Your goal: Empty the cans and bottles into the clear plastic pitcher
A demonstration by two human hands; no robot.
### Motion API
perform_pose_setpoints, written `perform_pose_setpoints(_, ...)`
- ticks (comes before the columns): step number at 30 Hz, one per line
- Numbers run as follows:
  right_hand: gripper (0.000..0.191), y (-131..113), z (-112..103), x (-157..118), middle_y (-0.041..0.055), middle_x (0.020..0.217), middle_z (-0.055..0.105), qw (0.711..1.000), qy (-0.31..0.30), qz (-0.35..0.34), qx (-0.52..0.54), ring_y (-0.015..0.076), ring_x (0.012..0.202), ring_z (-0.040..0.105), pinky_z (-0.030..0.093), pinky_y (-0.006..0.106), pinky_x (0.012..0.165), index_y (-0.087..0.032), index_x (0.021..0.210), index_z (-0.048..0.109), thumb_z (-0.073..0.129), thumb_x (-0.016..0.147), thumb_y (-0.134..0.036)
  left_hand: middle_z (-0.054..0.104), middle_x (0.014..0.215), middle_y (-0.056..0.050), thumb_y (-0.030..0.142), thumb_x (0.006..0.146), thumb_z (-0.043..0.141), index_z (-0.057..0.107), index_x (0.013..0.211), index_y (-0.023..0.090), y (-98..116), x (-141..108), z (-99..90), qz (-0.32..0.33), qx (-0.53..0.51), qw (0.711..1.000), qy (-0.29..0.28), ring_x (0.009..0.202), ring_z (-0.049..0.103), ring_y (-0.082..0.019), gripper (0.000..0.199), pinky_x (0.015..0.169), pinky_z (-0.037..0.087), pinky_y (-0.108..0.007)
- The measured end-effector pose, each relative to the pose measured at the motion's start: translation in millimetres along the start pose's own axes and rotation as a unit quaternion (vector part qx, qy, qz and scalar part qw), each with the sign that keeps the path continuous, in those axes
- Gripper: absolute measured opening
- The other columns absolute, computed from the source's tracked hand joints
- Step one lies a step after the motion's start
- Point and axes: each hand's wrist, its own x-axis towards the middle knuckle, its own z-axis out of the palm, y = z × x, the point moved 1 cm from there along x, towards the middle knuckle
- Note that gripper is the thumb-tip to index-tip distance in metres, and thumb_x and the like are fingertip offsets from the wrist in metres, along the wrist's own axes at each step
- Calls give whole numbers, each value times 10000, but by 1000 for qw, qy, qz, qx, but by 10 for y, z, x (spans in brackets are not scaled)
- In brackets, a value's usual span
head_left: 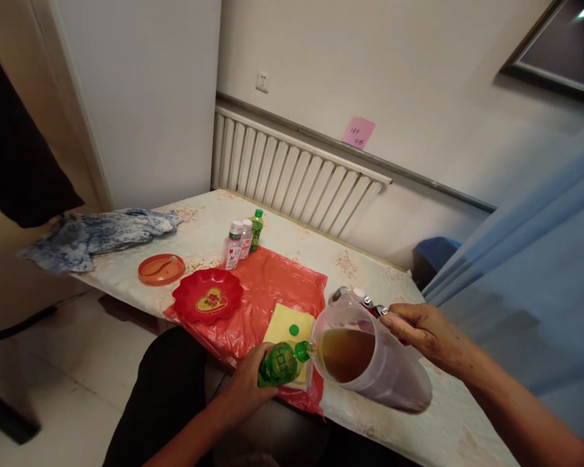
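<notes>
My left hand (pixel 253 383) is wrapped round a green plastic bottle (pixel 279 364), tilted with its open neck at the rim of a clear pitcher (pixel 394 373). Brownish liquid (pixel 348 353) fills part of the pitcher, which leans on its side toward the bottle. At the pitcher's upper side, my right hand (pixel 418 331) is closed on it; the handle is mostly hidden. A green cap (pixel 294 330) lies on a yellow cloth (pixel 279 324), over a red plastic sheet (pixel 267 279).
A red scalloped plate (pixel 231 295) and an orange lid (pixel 161 269) lie at the left. Behind stand two clear bottles (pixel 232 246) and another green bottle (pixel 255 230). Patterned fabric (pixel 111 237) covers the table's left end. More containers (pixel 339 294) sit behind the pitcher.
</notes>
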Motion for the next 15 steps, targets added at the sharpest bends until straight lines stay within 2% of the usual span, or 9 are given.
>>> perform_pose_setpoints(15,477,-41,-9,14,-44,592,346,999,-22,11,-23,103,564,326,263,260,526,-199,606,392,377,920,-557,597,1235,-79,129,607,647,486,1225,212,-125,-10,25,22,10,1000,11,1156,544,-256,644,1019,419,-402)
